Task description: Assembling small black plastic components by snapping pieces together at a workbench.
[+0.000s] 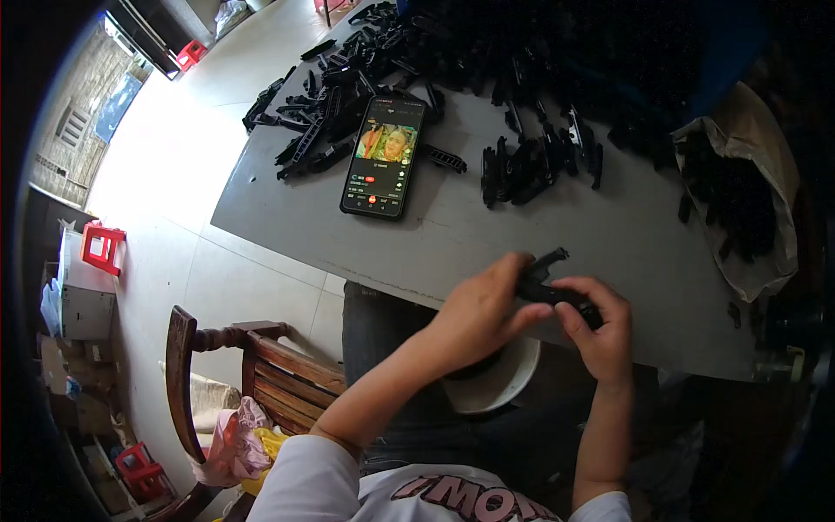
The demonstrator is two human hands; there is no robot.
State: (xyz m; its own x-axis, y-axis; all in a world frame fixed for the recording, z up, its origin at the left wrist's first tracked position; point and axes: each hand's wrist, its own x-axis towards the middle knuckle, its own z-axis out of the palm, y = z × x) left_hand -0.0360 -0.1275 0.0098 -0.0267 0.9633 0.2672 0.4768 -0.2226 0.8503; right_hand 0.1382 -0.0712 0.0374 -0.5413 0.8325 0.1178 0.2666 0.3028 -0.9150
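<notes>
My left hand (483, 313) and my right hand (600, 326) both grip one small black plastic part (546, 283) at the near edge of the grey table (452, 235). The left hand's fingers wrap its left end; the right hand pinches its right end. A narrow piece of the part sticks up and to the right above my fingers. A white bowl-like object (500, 383) sits in my lap, just under my left wrist.
A smartphone (384, 155) with a lit screen lies on the table. Heaps of black plastic parts (409, 61) cover the far side, with a small cluster (531, 161) nearer. An open sack of parts (739, 191) lies right. A wooden chair (252, 365) and red stools (103, 246) stand left.
</notes>
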